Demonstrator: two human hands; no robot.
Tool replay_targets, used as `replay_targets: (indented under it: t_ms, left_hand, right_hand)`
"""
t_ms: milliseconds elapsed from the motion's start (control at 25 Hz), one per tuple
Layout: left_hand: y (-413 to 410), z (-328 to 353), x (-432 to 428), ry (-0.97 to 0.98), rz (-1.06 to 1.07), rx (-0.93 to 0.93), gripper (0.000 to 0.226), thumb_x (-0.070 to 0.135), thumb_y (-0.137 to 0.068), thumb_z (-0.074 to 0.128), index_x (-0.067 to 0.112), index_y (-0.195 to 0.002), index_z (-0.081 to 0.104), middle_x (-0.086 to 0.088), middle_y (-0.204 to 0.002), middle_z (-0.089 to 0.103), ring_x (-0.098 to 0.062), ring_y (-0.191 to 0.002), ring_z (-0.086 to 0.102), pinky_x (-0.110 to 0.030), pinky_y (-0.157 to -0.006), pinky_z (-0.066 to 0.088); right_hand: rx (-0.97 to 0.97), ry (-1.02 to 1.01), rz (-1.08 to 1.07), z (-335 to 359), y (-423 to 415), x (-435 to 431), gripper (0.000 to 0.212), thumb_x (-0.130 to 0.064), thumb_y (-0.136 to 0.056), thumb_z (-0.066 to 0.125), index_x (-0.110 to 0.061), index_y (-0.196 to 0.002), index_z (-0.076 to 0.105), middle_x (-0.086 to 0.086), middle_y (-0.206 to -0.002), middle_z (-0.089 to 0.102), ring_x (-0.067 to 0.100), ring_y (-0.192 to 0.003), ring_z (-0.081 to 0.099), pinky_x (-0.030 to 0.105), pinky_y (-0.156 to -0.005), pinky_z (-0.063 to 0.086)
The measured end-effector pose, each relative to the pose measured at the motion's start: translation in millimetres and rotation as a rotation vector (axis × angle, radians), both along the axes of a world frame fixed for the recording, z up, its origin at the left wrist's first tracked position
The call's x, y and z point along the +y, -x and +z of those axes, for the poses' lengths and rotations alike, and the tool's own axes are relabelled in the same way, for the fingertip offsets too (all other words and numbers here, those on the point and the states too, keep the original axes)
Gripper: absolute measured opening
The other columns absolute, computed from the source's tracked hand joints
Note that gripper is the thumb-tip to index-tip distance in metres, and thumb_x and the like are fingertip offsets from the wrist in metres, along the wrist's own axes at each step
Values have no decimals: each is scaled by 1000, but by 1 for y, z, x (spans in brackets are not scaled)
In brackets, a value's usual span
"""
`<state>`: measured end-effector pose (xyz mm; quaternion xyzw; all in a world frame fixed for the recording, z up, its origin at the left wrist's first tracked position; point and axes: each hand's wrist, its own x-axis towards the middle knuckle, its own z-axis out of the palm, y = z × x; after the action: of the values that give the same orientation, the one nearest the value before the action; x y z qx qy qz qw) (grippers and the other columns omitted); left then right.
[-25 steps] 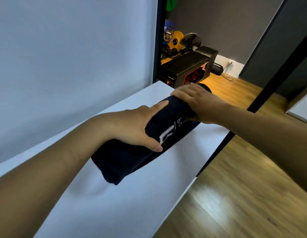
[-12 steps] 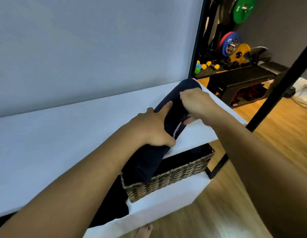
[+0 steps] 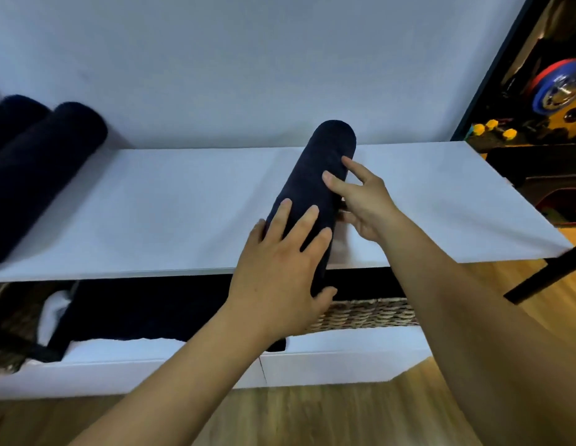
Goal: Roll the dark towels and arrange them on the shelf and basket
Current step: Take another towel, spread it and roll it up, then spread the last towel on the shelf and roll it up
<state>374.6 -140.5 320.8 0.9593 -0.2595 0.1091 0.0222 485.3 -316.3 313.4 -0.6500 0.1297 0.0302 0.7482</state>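
A dark navy rolled towel (image 3: 315, 175) lies on the white shelf top (image 3: 170, 214), its far end near the wall and its near end past the front edge. My left hand (image 3: 280, 275) lies over the near end, fingers spread on top and thumb curled under it. My right hand (image 3: 360, 201) is at the roll's right side, fingers apart, with the fingertips touching the cloth. Two more rolled dark towels (image 3: 45, 162) lie at the shelf's left end. A wicker basket (image 3: 363, 313) sits on the lower shelf, below my hands.
Dark cloth (image 3: 145, 310) fills the lower shelf left of the basket, with another woven basket (image 3: 6, 320) at the far left. A black metal post (image 3: 544, 278) slants at the right. Weight plates and gym gear (image 3: 557, 88) stand beyond the shelf's right end.
The view has swung left and down to face the shelf. The roll now lies straight on the shelf top. My right hand has loosened from a grip to fingertips touching its side.
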Motion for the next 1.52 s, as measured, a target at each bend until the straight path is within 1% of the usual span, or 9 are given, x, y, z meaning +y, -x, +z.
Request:
replay_targets:
  t_ms: [120, 600, 840, 1000, 1080, 1240, 1360, 1440, 1520]
  left_hand:
    - [-2, -11, 50, 25, 64, -87, 68, 58, -74, 66, 21, -131, 59, -6, -150, 46, -36, -143, 34, -57, -106, 40]
    - [-38, -24, 274, 134, 343, -213, 59, 51, -75, 63, 21, -127, 64, -4, -146, 51, -32, -140, 39, -50, -107, 39]
    - [-86, -33, 320, 282, 303, -250, 54, 46, -76, 62, 17, -121, 66, -7, -142, 54, -34, -138, 41, -51, -106, 42]
    - [-96, -35, 330, 310, 265, -226, 51, 44, -78, 55, 15, -118, 66, -9, -142, 53, -37, -138, 41, -53, -105, 41]
    - [-90, -31, 328, 267, 265, -203, 51, 44, -80, 55, 16, -122, 63, -9, -146, 49, -37, -141, 36, -55, -110, 34]
    - [-50, -40, 331, 262, 249, -323, 51, 42, -92, 54, 15, -134, 56, -14, -153, 40, -36, -145, 29, -60, -116, 20]
    - [12, -93, 340, 434, 137, -466, 35, 24, -86, 63, 7, -116, 69, -18, -137, 56, -36, -132, 48, -62, -110, 29]
    - [49, -154, 347, 538, 253, -240, 31, 24, -84, 62, 8, -109, 70, -11, -124, 63, -31, -119, 56, -54, -104, 39]
    - [68, -213, 349, 708, 431, 185, 28, 27, -88, 57, 11, -108, 67, -2, -114, 63, -25, -108, 59, -38, -88, 52]
  right_hand:
    - [1, -5, 121, -1, -21, 65, 65, -24, -86, 76, -34, -143, 46, 3, -142, 54, 25, -117, 62, 46, -97, 54]
    - [-17, 138, 359, -2, -109, 330, 73, -34, -80, 78, -40, -143, 44, 0, -146, 51, 24, -118, 62, 45, -92, 56]
    - [-36, 325, 256, 3, -150, 385, 70, -33, -81, 79, -37, -143, 46, -3, -145, 50, 24, -118, 59, 49, -89, 57]
    - [-55, 493, 195, 8, -147, 394, 82, -52, -70, 78, -36, -144, 45, -4, -143, 53, 25, -119, 59, 50, -85, 58]
    - [-35, 585, 164, 10, -127, 392, 83, -60, -78, 68, -31, -149, 35, -2, -145, 47, 26, -119, 55, 50, -80, 60]
    - [-271, 598, -27, 4, -45, 376, 52, -51, -93, 50, -30, -139, 42, -7, -121, 57, 13, -101, 60, 40, -87, 57]
    - [-502, 527, -61, -38, 70, 356, 18, -27, -94, 59, -33, -110, 57, -15, -85, 61, 10, -72, 62, 23, -68, 52]
    - [-345, 590, 111, -102, 130, 336, 14, -19, -90, 67, -33, -93, 62, -14, -75, 64, 7, -65, 61, 20, -64, 50]
    - [9, 644, 240, -178, 159, 309, 10, -23, -88, 71, -32, -86, 65, -12, -79, 70, 9, -73, 67, 33, -74, 57]
